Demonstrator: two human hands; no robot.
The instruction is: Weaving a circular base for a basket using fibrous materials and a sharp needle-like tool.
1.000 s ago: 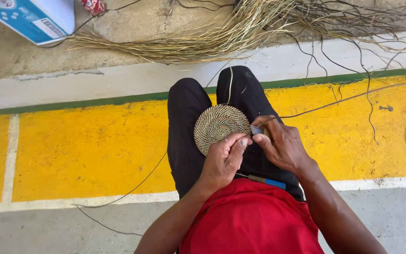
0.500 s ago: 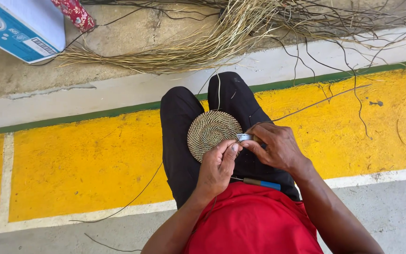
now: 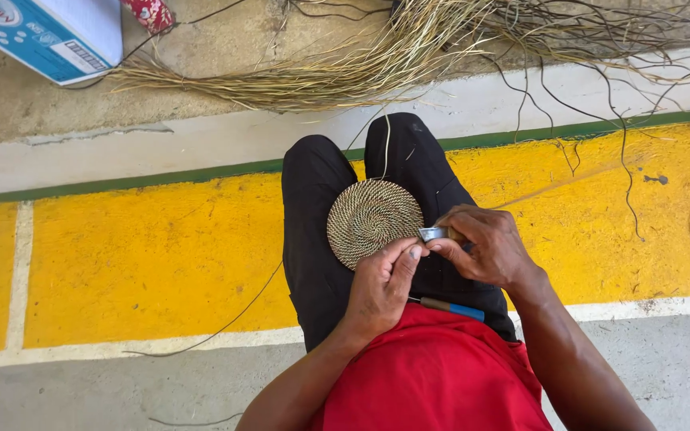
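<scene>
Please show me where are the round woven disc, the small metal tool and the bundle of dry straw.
round woven disc (image 3: 370,219), head view, centre of its coil.
small metal tool (image 3: 433,234), head view, its shiny end.
bundle of dry straw (image 3: 337,76), head view, middle of the pale stalks.

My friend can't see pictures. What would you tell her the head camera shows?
Seen from above, a seated person holds a round coiled woven disc on their lap with the left hand, while the right hand pinches a small metal tool at its edge. A pile of dry straw lies ahead, beyond a yellow painted floor.
</scene>
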